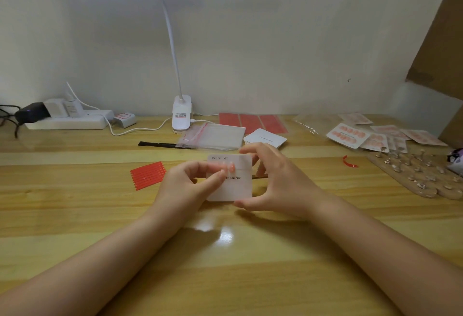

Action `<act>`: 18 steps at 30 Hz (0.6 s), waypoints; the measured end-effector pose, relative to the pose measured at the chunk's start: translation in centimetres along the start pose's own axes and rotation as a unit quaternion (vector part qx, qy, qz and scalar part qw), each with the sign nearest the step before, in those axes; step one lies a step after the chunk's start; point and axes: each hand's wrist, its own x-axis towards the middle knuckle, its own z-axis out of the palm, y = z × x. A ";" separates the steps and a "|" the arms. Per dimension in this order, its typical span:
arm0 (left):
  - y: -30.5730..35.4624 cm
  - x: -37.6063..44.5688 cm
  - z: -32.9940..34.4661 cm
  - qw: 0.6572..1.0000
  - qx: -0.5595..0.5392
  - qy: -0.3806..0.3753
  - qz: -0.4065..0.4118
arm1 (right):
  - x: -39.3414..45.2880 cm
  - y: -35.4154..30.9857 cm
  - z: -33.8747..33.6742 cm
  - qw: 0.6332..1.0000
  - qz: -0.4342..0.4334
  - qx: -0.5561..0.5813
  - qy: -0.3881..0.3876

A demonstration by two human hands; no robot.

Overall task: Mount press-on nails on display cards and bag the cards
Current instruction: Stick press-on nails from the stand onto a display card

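Both bare forearms reach in from the lower corners and converge at mid-frame. The left hand (186, 180) lies palm-inward, its fingers curled, the thumb and forefinger tips meeting in a pinch on a small pink press-on nail (231, 167) set on a white square display card (231, 180). The right hand (278, 180) arches wide, index finger stretched over the card's top edge and thumb at its lower edge, holding the card between them.

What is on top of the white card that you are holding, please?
Two pink nails sit along the card's upper row. The left hand covers its left part, so any nails there are hidden.
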 end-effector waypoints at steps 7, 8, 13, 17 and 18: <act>0.2 -0.4 -0.2 0.998 -0.017 -0.002 0.067 | 0.4 -1.0 0.8 0.896 0.151 0.416 0.033; 0.3 -0.5 -0.2 0.997 -0.015 -0.006 0.072 | 0.3 -1.2 0.9 0.878 0.144 0.455 0.014; 0.3 -0.7 -0.1 0.996 -0.008 -0.017 0.090 | 0.1 -1.3 1.3 0.873 0.123 0.472 0.025; 0.3 -0.9 0.0 0.995 -0.005 -0.030 0.097 | -0.1 -1.4 1.4 0.882 0.109 0.454 0.061; 0.3 -0.9 0.1 0.995 -0.003 -0.030 0.099 | -0.1 -1.5 1.4 0.883 0.106 0.451 0.067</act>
